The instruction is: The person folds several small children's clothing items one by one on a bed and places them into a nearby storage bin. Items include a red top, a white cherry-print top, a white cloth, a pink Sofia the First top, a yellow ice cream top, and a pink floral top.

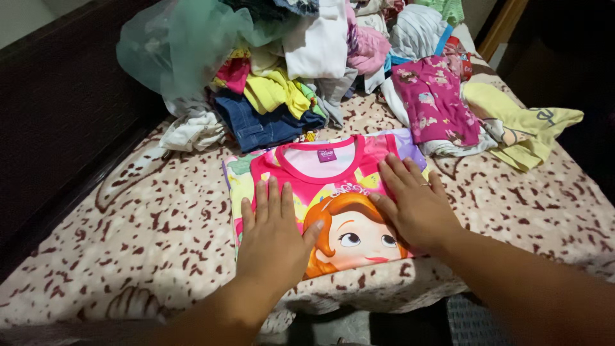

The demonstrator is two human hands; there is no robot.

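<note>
Pink and bright, a child's T-shirt (333,192) printed with a cartoon girl's face is seen spread flat, neck hole away from the camera, on a cream blanket with brown blotches (128,218), close to its near edge. The garment is pressed down by both hands, each laid open with fingers stretched and palm flat on the cloth; nothing is gripped. The left hand (272,234) is placed on the shirt's left half, just beside the printed orange hair, while the right hand (413,202) is rested on the right half, partly over the print, with a ring worn on one finger.

Behind the shirt, a heap of unsorted laundry (320,57) is piled across the far side of the blanket. A folded pair of blue jeans (262,125) is seen at the heap's near edge, just beyond the shirt's collar, with a yellow garment (275,90) lying on top of it. A magenta flowered top (435,102) is draped to the right, touching a pale yellow shirt (525,128) spread further right. A translucent green plastic bag (176,48) is bunched at the heap's left, beside a dark wooden board (57,109).
</note>
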